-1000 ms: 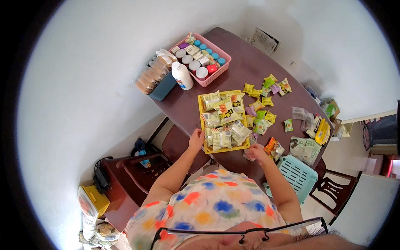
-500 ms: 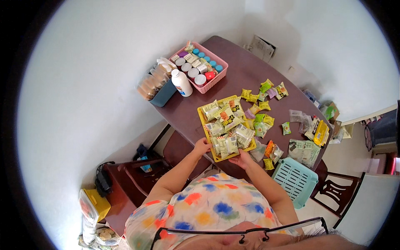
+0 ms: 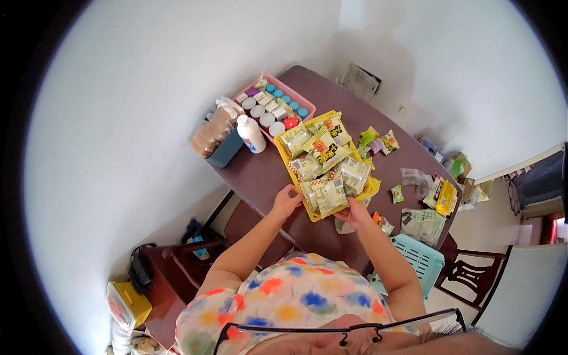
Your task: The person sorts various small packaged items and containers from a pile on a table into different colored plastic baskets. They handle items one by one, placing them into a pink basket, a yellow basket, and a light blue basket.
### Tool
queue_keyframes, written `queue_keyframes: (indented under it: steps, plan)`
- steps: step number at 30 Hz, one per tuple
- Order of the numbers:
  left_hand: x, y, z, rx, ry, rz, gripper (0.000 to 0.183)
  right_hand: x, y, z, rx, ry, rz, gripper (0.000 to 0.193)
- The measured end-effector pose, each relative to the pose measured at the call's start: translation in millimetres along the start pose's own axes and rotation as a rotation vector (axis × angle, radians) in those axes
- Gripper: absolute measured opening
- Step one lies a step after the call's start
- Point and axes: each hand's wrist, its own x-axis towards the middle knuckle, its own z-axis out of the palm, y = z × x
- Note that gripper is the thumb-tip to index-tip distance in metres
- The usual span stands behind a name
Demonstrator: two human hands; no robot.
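Observation:
Both my hands grip a yellow plastic basket [image 3: 294, 177] by its near end, and it looks raised over the table. Heaped inside are several pale-green packaged snacks [image 3: 324, 150]. My left hand [image 3: 287, 201] is closed on the basket's near left corner. At the near right corner my right hand [image 3: 355, 213] holds the rim, its fingers partly hidden beneath. Just beyond the basket's right side lie small green and purple snack packets [image 3: 377, 142], some of them covered by the basket. An orange-and-clear packet [image 3: 383, 223] rests by my right hand.
On the dark table [image 3: 331, 89] stand a pink basket [image 3: 307, 100] of jars and boxes, a white bottle [image 3: 251, 135] and a blue-grey bin [image 3: 226, 150]. Clear packaging [image 3: 423, 223] and a yellow packet [image 3: 447, 198] lie right. A mint-green basket [image 3: 435, 269] sits at the near right edge.
My hands have carried the yellow basket away from me and slightly up, toward the pink basket. It now covers some of the small packets. The view has shifted a little.

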Motion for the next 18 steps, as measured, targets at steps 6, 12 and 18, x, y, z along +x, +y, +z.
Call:
queue_keyframes:
  steps: [6,12,18]
  plan:
    - [59,25,26,-0.306,0.016,0.041,0.037,23,-78,-10,0.067,0.046,-0.072,0.036]
    - [138,-8,31,0.724,-0.13,0.054,0.068,79,-149,-22,0.158,0.125,-0.126,0.037]
    - [196,-11,43,1.254,-0.151,0.029,0.11,172,-211,-30,0.128,0.125,-0.132,0.036]
